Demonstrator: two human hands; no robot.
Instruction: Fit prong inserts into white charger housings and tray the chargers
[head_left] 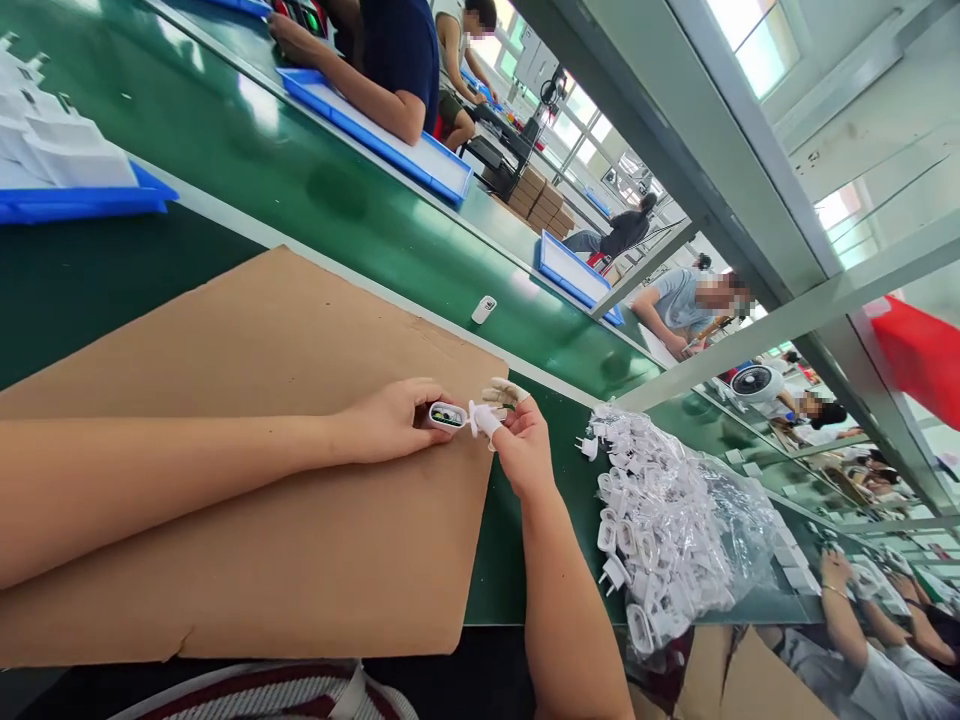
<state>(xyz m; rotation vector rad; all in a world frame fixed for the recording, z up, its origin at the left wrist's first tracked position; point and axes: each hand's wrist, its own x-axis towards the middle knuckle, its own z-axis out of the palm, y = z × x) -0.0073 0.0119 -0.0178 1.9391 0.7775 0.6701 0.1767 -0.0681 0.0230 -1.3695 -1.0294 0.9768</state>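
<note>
My left hand [390, 422] is closed around a small white charger housing [448, 424], above the cardboard sheet. The housing's open end faces up and shows a circuit board inside. Just to its right, my right hand [526, 445] pinches a small white plug piece [474, 419], close against the housing; whether the two touch I cannot tell. White finger covers sit on the thumb and fingertips of that hand, and they partly hide the piece. Under both forearms lies the brown cardboard sheet [300, 540] on the green bench.
A heap of white charger housings [660, 520] in clear plastic lies to the right. One white charger part [484, 309] rests on the green conveyor belt [360, 220]. A blue tray [82, 205] of white parts stands at left. Co-workers sit opposite and at right; a metal frame crosses overhead.
</note>
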